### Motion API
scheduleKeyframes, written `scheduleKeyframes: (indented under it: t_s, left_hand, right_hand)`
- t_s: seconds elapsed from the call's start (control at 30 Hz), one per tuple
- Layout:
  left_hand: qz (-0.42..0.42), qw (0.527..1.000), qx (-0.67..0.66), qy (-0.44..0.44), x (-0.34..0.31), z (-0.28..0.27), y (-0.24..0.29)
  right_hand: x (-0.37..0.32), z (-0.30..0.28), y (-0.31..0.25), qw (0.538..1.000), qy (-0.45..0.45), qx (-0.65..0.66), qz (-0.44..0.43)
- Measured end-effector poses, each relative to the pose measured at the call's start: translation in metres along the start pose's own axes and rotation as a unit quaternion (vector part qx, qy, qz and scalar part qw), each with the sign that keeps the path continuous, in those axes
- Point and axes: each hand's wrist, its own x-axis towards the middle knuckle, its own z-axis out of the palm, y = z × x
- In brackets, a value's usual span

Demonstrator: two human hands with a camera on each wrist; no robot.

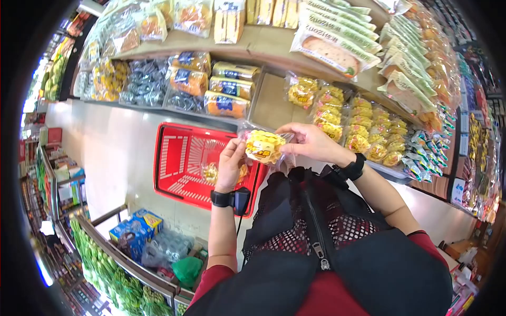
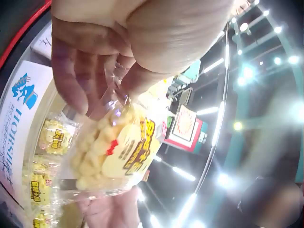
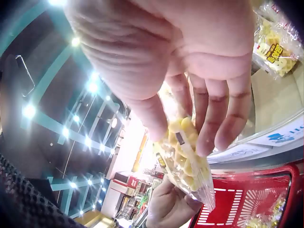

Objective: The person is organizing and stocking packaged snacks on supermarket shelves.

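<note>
A clear plastic packet of bumpy yellow pastry (image 1: 265,146) is held between both hands in front of the waist, its printed label facing up in the head view. The left hand (image 1: 230,164) pinches the packet's left edge; in the left wrist view, crinkled film (image 2: 124,97) shows between thumb and fingers. At the opposite edge, the right hand (image 1: 316,142) grips the packet with its thumb and fingers. In the right wrist view the packet (image 3: 183,152) appears nearly edge-on. Below the left hand stands a red shopping basket (image 1: 158,158) with a similar packet (image 1: 211,173) inside.
Similar yellow packets (image 1: 329,113) line the shelf bin just ahead, beside a bare brown section (image 1: 271,100). Packaged rolls (image 1: 226,102) lie to its left, and bagged bread (image 1: 334,47) is on the ledge above. A vegetable rack (image 1: 113,274) stands at the lower left.
</note>
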Motion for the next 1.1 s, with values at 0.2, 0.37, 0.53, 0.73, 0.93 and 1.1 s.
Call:
scheduleKeyframes:
  t_s: [0.2,0.37,0.53,0.73,0.93,1.1]
  left_hand:
    - [0.131,0.957,0.257,-0.038,0.079,0.033,-0.022]
    - [0.193,0.789,0.583,0.008,0.126,0.053,-0.03]
    - [0.136,0.807,0.575,-0.011,0.158,0.06,-0.057]
    - [0.1,0.816,0.569,0.014,0.172,0.074,-0.074]
    - [0.207,0.809,0.548,0.044,0.125,0.08,-0.05]
    - [0.31,0.841,0.411,0.167,0.044,0.038,0.002]
  right_hand:
    - [0.013,-0.046,0.036,0.978,0.184,-0.098,-0.025]
    - [0.045,-0.064,0.08,0.905,0.286,-0.299,-0.097]
    - [0.054,-0.064,0.092,0.844,0.306,-0.436,-0.067]
    - [0.049,-0.066,0.097,0.838,0.324,-0.432,-0.075]
    - [-0.004,-0.064,0.063,0.831,0.386,-0.364,-0.17]
    - [-0.075,-0.058,0.052,0.837,0.391,-0.357,-0.141]
